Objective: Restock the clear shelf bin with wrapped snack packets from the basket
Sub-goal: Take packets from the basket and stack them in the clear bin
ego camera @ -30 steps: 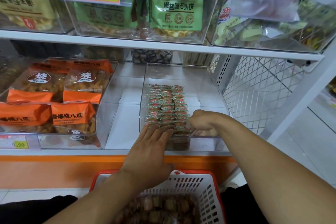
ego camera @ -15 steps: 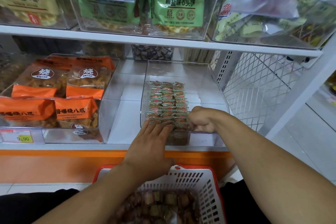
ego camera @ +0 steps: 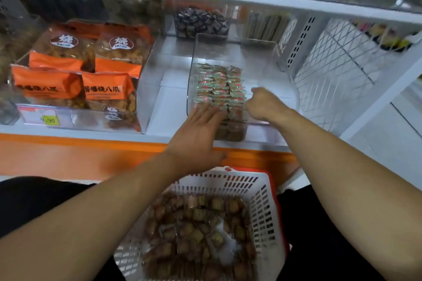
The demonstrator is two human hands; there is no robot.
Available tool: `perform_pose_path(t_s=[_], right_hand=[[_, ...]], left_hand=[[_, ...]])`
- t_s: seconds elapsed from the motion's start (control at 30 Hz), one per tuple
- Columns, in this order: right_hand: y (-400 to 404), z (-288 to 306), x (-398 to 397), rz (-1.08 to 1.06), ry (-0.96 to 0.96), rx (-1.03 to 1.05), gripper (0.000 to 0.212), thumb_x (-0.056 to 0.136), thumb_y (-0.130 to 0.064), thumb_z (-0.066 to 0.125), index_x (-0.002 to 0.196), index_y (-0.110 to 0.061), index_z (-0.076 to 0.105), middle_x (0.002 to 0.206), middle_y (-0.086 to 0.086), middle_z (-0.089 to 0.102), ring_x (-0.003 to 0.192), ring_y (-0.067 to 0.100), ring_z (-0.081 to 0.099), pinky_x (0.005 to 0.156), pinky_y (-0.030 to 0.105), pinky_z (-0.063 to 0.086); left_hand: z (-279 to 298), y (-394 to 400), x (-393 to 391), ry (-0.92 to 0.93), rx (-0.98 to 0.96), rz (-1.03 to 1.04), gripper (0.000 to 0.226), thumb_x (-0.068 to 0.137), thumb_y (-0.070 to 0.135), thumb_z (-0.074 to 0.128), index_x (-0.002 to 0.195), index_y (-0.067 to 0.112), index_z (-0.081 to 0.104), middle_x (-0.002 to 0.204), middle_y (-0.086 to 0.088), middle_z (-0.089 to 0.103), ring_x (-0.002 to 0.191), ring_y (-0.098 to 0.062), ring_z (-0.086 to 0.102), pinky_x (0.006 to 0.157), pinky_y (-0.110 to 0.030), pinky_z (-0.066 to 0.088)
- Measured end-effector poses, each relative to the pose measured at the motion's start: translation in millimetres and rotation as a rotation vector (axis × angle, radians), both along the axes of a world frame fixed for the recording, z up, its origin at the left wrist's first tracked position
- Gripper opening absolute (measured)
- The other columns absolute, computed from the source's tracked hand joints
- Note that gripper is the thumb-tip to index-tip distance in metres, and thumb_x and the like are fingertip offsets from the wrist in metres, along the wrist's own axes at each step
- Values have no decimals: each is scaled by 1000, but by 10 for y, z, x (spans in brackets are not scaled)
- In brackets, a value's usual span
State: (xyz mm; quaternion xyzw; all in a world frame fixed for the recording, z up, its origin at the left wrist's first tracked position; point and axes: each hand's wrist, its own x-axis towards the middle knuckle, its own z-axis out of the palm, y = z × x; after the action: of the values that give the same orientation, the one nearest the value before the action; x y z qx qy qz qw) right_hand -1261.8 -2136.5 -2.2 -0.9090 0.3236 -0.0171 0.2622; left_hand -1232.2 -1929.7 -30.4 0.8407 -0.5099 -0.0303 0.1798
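Clear plastic shelf bin sits on the middle shelf, front edge toward the person. Inside, wrapped snack packets stand in three tight rows along the bin's left side, w/ the right half bare. Left hand reaches over the bin's front wall, fingers straight & slightly spread, tips resting on the nearest packets of the left rows. Right hand is just beside the right row, fingers curled into a loose fist w/ knuckles up; frame is blurred there, so whether it pinches a packet can't be told, though it seems to touch the row's edge.

Below, a white basket w/ red rim sits between the forearms, approx. full of loose brownish wrapped snacks.

Left of the bin, another clear container holds orange snack bags, w/ a yellow price tag on its front. Behind the bin, a small box of dark wrapped candies. White wire mesh panel closes the shelf's right end. Orange strip runs under the shelf edge.
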Motion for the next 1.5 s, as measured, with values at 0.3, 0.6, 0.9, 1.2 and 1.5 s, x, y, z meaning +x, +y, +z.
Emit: perform_pose_path(t_s=[0.3,0.6,0.9,1.2,1.5], right_hand=[[920,-935,-764,781,-243,-178,18,76,-6,51,74,-16,66,80,-1,67,80,24,60,67,35,49],[1406,-2710,-1012,539,431,230,62,87,-45,48,146,-24,44,148,9,44,131,37,46,98,49,49],[1507,-3534,-547,394,300,122,59,98,-13,49,154,-27,34,158,1,39,146,30,33,121,47,26],[1667,-3589,-463,402,471,-61,60,101,-33,44,157,-29,22,159,8,24,146,37,20,119,53,29],[1566,-3536,-526,502,676,26,99,86,-43,73,160,-30,9,163,6,14,150,41,10,113,52,41]], left_hand=[[-1048,750,-197,373,128,103,31,81,21,67,111,25,66,113,2,68,106,-21,64,89,-36,54],[-2399,1464,-243,572,581,256,83,88,21,64,160,24,23,159,-14,35,138,-38,42,110,-42,41],[-2964,1239,159,457,487,290,91,78,16,78,155,25,31,158,-13,35,143,-37,37,117,-50,35],[-3231,988,339,-29,647,-92,84,89,20,65,160,19,22,165,-14,22,151,-36,21,124,-48,18],[-3239,917,231,197,728,13,82,94,23,63,160,32,17,147,-19,35,127,-41,48,102,-49,48]])
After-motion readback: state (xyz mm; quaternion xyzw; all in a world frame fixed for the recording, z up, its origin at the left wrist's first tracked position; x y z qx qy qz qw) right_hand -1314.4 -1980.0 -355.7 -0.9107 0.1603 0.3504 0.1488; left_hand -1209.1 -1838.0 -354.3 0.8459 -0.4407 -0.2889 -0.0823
